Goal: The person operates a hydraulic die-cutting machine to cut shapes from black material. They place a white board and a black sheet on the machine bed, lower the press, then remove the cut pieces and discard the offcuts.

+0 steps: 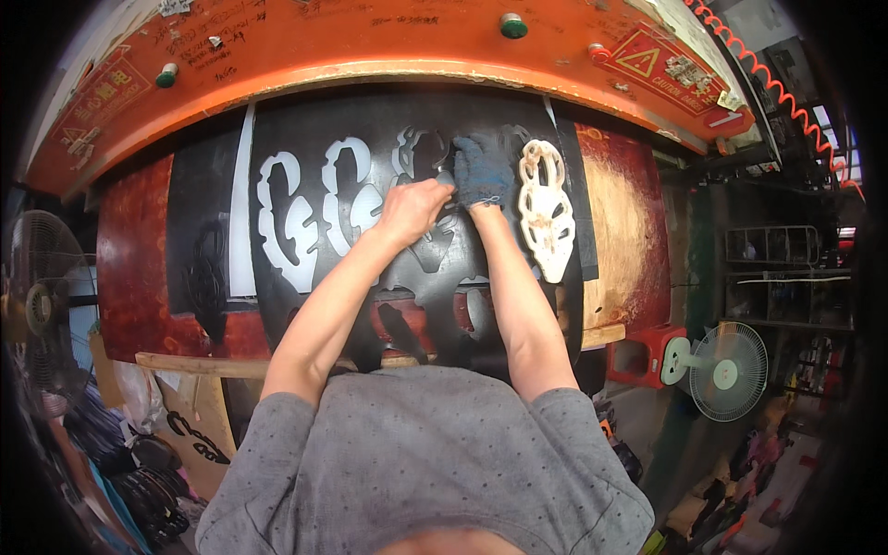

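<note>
A black sheet (pixel 370 104) lies before me, with several sandal-like shapes cut out of it. White shows through the two cutouts on the left. My bare left hand (pixel 416 211) is over the sheet's middle with its fingers closed in a pinch; what they hold is hidden. Beside it, my right hand (pixel 483 171) wears a blue-grey knitted glove and rests on the sheet, fingers stretched forward, its thumb side close to the left fingertips. Just right of the glove, a cream-coloured cutting die (pixel 548 215) of open loops lies on the sheet.
An orange machine beam (pixel 370 42) with green buttons and warning labels spans the far side. Under the sheet is a worn red-brown board (pixel 638 231). More black material (pixel 199 222) lies left. Fans (pixel 728 372) stand on both sides, near a red stool (pixel 638 359) at right.
</note>
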`<state>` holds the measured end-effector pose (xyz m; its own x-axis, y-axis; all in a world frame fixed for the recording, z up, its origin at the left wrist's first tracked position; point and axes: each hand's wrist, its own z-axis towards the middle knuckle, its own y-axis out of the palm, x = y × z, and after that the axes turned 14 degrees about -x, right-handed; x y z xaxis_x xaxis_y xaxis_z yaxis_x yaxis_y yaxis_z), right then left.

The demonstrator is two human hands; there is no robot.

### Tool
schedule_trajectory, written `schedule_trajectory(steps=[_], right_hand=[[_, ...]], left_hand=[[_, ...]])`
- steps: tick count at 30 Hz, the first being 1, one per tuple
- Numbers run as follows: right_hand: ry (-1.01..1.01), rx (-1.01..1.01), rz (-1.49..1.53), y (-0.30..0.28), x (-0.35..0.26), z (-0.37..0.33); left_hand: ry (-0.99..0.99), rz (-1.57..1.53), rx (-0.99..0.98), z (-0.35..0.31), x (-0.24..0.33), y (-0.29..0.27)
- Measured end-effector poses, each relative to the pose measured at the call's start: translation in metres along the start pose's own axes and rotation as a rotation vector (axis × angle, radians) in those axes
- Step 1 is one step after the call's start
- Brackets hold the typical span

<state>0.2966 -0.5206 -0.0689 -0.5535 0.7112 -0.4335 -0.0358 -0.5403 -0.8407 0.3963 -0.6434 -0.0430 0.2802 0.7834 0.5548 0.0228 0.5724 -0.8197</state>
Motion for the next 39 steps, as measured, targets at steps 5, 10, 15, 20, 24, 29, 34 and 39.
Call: schedule_trajectory(steps=[5, 10, 15, 20, 24, 29, 34, 39], right_hand=[[-0.028, -0.070, -0.257, -0.001, 0.001, 0.006], [-0.059, -0.089, 0.054, -0.003, -0.013, -0.009], [0.527, -0.548, 1.359, -0.018, -0.057, -0.051], [0.611, -1.066, 1.222, -0.040, -0.111, -0.094], [0.553, -1.302, 1.542, -0.022, -0.167, -0.103], [0.199, -1.101, 1.985, 0.040, -0.242, -0.112], [0.018, -1.010, 1.575, 0.109, -0.300, -0.053], [-0.238, -0.936, 1.038, 0.196, -0.354, 0.002]], left_hand=[[0.524, -0.284, -0.148, -0.067, 0.098, -0.009], [-0.188, -0.828, 0.188, -0.111, 0.065, -0.060], [-0.203, -1.130, 0.188, -0.158, 0.025, -0.108], [-0.249, -1.323, 0.346, -0.188, 0.027, -0.121], [-0.220, -1.360, 0.401, -0.207, 0.023, -0.133], [-0.252, -1.230, 0.114, -0.229, 0.018, -0.140], [-0.296, -0.469, 0.163, -0.268, -0.012, -0.161], [-0.394, -0.261, 0.347, -0.315, -0.071, -0.179]])
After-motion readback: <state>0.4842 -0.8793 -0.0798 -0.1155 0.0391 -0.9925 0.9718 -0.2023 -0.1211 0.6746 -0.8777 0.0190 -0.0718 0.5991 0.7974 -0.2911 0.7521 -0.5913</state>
